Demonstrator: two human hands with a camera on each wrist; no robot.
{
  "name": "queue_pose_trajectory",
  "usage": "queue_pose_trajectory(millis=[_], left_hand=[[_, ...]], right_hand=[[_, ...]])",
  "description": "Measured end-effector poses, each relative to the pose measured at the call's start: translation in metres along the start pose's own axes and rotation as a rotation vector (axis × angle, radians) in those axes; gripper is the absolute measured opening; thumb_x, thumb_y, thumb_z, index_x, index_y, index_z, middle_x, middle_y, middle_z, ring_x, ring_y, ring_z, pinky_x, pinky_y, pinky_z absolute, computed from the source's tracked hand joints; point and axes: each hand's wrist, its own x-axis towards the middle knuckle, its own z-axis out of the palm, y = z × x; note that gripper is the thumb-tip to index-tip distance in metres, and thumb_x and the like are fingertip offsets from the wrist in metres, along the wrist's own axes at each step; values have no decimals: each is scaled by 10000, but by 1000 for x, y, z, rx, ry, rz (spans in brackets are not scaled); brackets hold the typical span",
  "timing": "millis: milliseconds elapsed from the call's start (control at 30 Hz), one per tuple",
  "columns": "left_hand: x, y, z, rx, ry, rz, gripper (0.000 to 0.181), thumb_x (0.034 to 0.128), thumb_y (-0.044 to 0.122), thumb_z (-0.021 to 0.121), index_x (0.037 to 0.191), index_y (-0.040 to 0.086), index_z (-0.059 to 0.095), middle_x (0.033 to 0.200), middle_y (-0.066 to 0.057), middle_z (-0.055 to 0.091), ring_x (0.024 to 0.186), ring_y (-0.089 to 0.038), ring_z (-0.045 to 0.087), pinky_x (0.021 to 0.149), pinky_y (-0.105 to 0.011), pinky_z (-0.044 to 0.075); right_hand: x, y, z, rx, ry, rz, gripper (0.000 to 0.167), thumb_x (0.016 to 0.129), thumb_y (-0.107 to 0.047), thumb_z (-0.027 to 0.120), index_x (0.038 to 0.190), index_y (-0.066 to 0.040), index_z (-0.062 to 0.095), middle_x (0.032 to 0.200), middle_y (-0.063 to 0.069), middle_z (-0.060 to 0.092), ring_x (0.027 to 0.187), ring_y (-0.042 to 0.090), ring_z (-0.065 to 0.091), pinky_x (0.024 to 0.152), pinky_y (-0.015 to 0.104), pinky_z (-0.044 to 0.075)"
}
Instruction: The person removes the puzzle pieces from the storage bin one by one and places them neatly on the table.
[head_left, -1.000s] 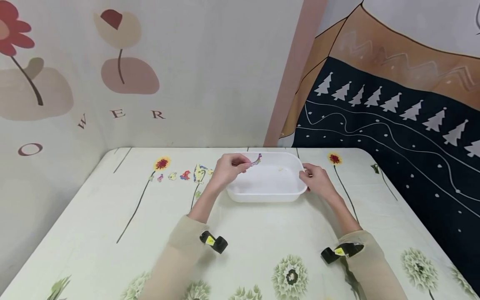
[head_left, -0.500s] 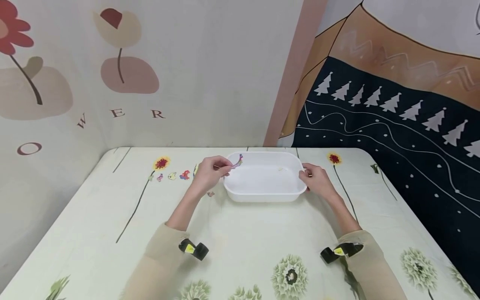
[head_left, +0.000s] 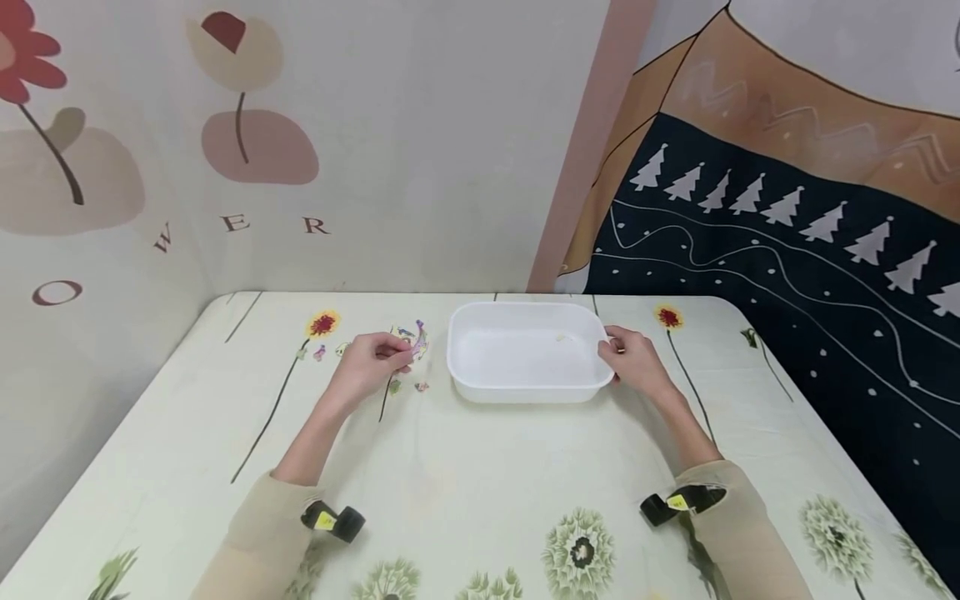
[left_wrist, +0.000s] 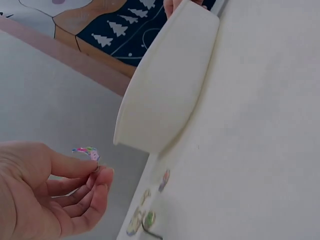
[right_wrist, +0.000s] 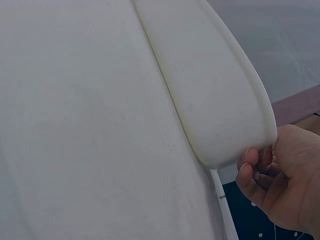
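Note:
My left hand (head_left: pixel 369 367) pinches a small curved purple, multicoloured sticker (head_left: pixel 420 335) between thumb and fingertips. In the left wrist view the sticker (left_wrist: pixel 90 152) stands up out of the pinch. This hand is left of the white plastic basin (head_left: pixel 528 393), held above the table. At the basin's right end, my right hand (head_left: pixel 637 362) grips the rim, thumb on the near side; the right wrist view shows fingers (right_wrist: pixel 250 157) curled under the rim. A small yellowish piece (head_left: pixel 566 337) lies inside the basin. What kind it is cannot be made out.
Several small colourful stickers lie on the floral tablecloth (head_left: pixel 487 483) left of the basin, among them a pink one (head_left: pixel 319 353), a green one (head_left: pixel 394 387) and a reddish one (head_left: pixel 422 387). The left hand partly covers others. Curtains (head_left: pixel 420 167) hang behind the table.
My left hand has moved left from over the basin with the sticker and is now above the loose stickers. The right hand and the basin stay in place.

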Motion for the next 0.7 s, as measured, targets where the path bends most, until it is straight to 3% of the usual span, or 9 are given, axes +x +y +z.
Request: queue_pose_trajectory(millis=[267,500,700], left_hand=[[-12,-18,-20,117,-3,-56,195,974,123,658,1045,-55,694,946,-151,702,847,-243,661,729,-301,529],[-21,-34,-33,249,-2,-107,157,937,128,672,975,-9,736,789,-44,693,746,-179,582,710,-304,446],[-28,-40,-41,279,-41,-164,169,926,103,683,989,-45,732,751,-29,696,720,-162,613,684,-287,458]], right_hand=[[0,1,0,-1,-3,7,457,989,-130,519,1395,82,514,715,73,547,534,186,573,489,242,461],[-1,2,0,10,-2,-1,443,991,-127,520,1386,75,526,706,64,533,532,188,572,488,246,462],[-1,0,0,21,-4,4,447,987,-126,521,1385,78,523,709,59,527,532,187,565,481,245,450]])
